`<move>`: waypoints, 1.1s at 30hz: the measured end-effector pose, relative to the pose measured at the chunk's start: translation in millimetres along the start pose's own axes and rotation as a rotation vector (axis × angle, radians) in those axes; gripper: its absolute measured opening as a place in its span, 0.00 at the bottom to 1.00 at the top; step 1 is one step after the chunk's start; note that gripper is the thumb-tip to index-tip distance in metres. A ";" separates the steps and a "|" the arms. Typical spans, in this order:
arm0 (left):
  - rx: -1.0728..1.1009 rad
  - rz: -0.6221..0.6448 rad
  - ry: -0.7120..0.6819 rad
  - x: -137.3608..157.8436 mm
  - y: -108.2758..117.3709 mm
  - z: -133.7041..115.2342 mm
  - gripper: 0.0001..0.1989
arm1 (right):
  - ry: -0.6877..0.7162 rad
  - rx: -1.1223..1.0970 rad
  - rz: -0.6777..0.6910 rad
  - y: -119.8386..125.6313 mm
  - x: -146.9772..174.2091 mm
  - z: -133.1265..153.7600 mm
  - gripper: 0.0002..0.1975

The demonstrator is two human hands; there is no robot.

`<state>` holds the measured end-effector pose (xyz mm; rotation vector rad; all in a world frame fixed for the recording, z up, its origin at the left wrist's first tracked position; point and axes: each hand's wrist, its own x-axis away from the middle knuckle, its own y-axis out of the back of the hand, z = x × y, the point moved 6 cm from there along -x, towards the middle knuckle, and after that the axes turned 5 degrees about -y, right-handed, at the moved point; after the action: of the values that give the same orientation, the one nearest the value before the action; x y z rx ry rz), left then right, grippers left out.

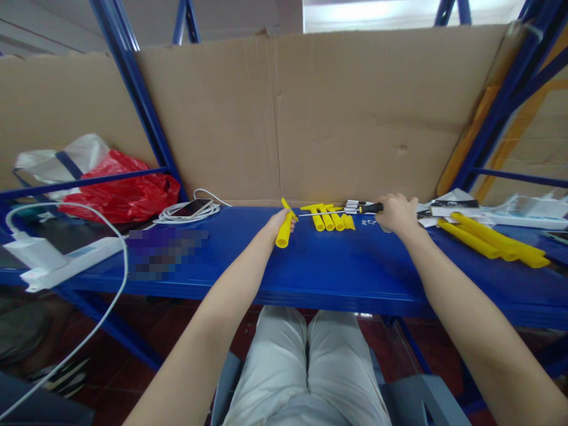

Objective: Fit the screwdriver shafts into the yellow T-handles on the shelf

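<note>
- The left hand (276, 226) has its fingers curled around a yellow handle (283, 236), T-shaped, its round open end tipped toward the person below the fingers and its crossbar rising above them.
- The right hand (399, 212) has its fingers closed over the end of a screwdriver (371, 208); the black grip sticks out to the left of these fingers, and the thin shaft points across toward the left fingers.
- The screwdriver's tip ends just beside the yellow handle in the left hand; whether the two touch cannot be told.
- Between the two hands, nearer to the left fingers, a row of yellow pieces (327, 222) lies on the blue desk (337, 263), partly beneath the line of the shaft.
- Some tiny parts (368, 222) lie just left of the right fingers, too small to make out.
- To the right of the right fingers, near some papers (457, 207), long yellow tubes (501, 244) lie side by side.
- Well to the left of the left fingers are a coiled white cable (189, 214), a red bag (128, 189) and a white power strip (95, 255).
- Beyond both sets of fingers stands a cardboard sheet (355, 118).
</note>
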<state>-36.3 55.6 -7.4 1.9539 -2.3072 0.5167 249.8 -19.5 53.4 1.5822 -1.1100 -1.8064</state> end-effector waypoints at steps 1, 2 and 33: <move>-0.002 -0.003 -0.002 0.6 0.1 -0.4 0.15 | 0.001 0.000 -0.001 -0.2 -0.1 -0.3 0.19; -0.004 -0.007 -0.004 1.2 0.3 -0.6 0.15 | 0.000 0.001 0.000 -0.2 -0.1 -0.4 0.19; -0.161 -0.064 -0.163 14.7 -6.1 -9.3 0.14 | 0.146 -0.060 -0.135 -12.0 -14.2 -25.8 0.19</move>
<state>-34.6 43.7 6.6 2.0532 -2.2860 0.1651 279.5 -8.1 51.6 1.7594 -0.8944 -1.7594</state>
